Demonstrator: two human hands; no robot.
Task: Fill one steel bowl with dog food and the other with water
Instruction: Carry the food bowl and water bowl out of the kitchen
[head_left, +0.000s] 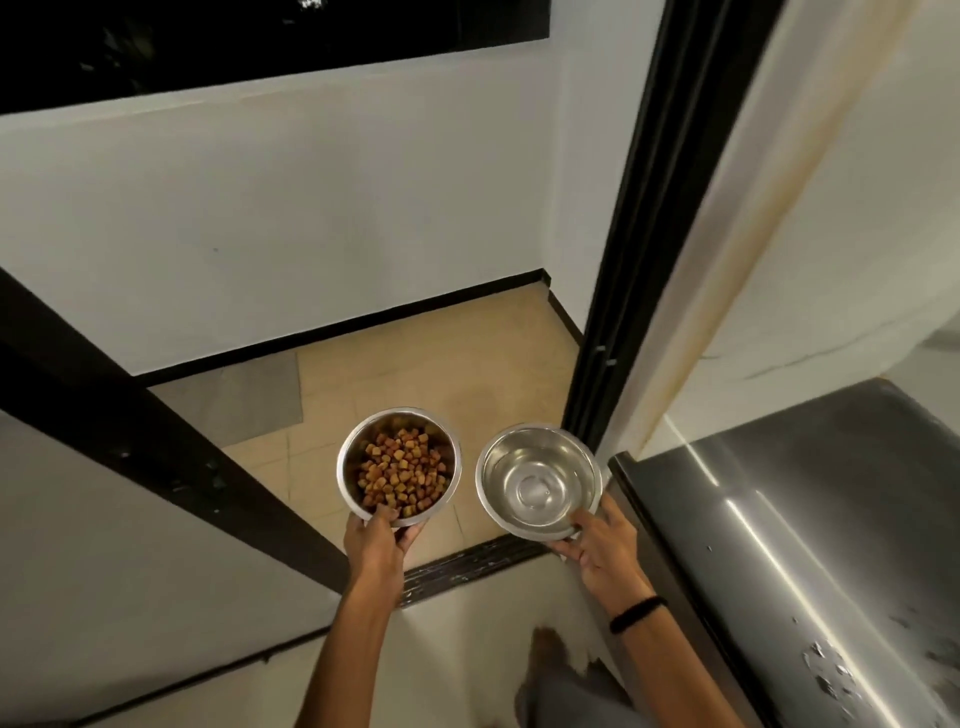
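Observation:
Two steel bowls are held in the air above a doorway threshold. The left bowl (347, 457) is filled with brown dog food kibble (402, 475); my left hand (375, 538) grips its near rim, thumb inside. The right bowl (488, 467) holds clear water (540, 480); my right hand (605, 548), with a black band on the wrist, grips its near rim from the lower right. Both bowls are level and apart from each other.
A black door frame (628, 270) rises on the right, and a black threshold strip (467, 566) lies below the bowls. Beyond is a beige tiled floor (415, 374) with white walls. A steel appliance (810, 519) stands at the right. My foot (548, 654) shows below.

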